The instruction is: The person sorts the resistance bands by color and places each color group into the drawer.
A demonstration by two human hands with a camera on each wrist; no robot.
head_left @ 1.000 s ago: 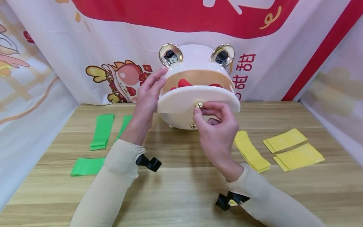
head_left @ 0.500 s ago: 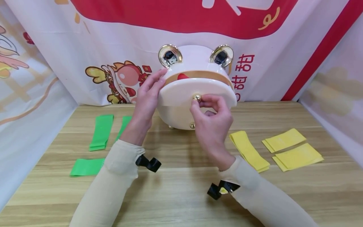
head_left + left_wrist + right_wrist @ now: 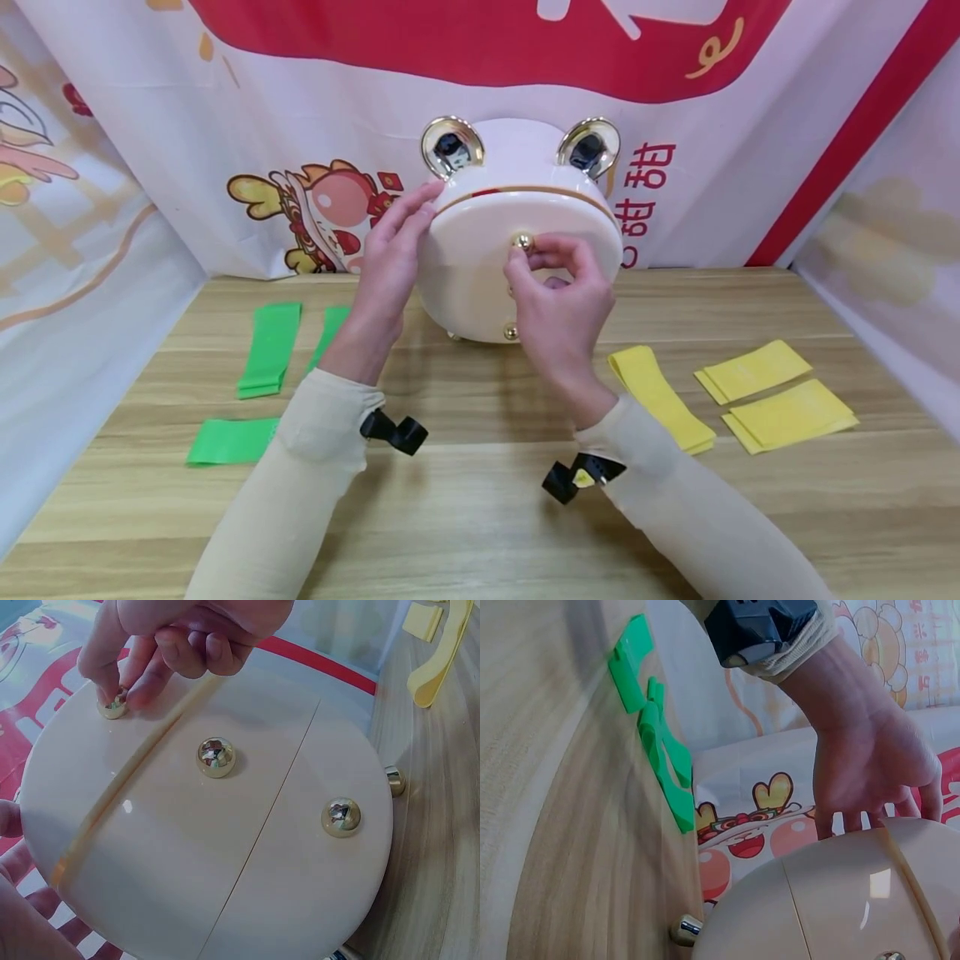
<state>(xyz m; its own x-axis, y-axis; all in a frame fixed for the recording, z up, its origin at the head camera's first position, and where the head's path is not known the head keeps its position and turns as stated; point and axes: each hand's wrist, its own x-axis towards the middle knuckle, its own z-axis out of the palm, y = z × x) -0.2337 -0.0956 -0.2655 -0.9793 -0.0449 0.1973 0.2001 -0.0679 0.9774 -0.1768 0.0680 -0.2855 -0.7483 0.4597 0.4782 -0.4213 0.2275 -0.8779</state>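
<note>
A glossy white frog-shaped box (image 3: pixel 517 142) with gold-rimmed eyes stands at the back of the table. Its front flap (image 3: pixel 465 233) is nearly closed, with a thin orange slit and a sliver of red along the top. My right hand (image 3: pixel 566 308) pinches the small gold knob (image 3: pixel 522 242) on that flap between thumb and fingers. On the box's left side rests my left hand (image 3: pixel 390 258), its fingers reaching along the edge in the right wrist view. Below the flap, the left wrist view shows a middle knob (image 3: pixel 216 757) and a lower knob (image 3: pixel 341 817).
Green folded strips (image 3: pixel 270 348) lie on the wooden table (image 3: pixel 465 517) to the left. Yellow folded strips (image 3: pixel 663 400) lie to the right. A printed cloth (image 3: pixel 315 108) hangs right behind the box.
The flap has swung up from a wide gap to a thin slit, hiding the red pieces inside. My right hand has risen with the knob; the left hand has stayed in place.
</note>
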